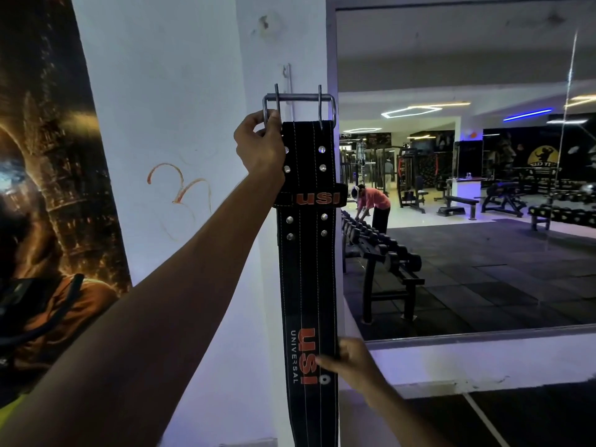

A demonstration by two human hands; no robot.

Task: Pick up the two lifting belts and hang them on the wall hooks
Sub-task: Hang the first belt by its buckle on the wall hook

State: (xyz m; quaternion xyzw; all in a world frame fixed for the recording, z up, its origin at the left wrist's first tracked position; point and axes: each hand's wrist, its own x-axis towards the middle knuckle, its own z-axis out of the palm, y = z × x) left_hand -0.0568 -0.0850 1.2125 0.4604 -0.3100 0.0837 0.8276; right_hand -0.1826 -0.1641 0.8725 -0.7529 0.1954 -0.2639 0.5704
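A long black lifting belt (306,269) with orange "USI" lettering hangs straight down against the white pillar. Its steel double-prong buckle (300,100) is at the top, level with a small metal wall hook (288,75) whose top shows just above the bar. My left hand (259,146) is raised and grips the buckle's left side and the belt's top edge. My right hand (350,359) pinches the belt's right edge lower down, near the "USI UNIVERSAL" print. Only one belt is in view.
A dark poster (48,188) covers the wall at left. At right a large wall mirror (467,188) reflects a gym floor, a dumbbell rack (380,250) and a person in an orange top (374,204) bending over it.
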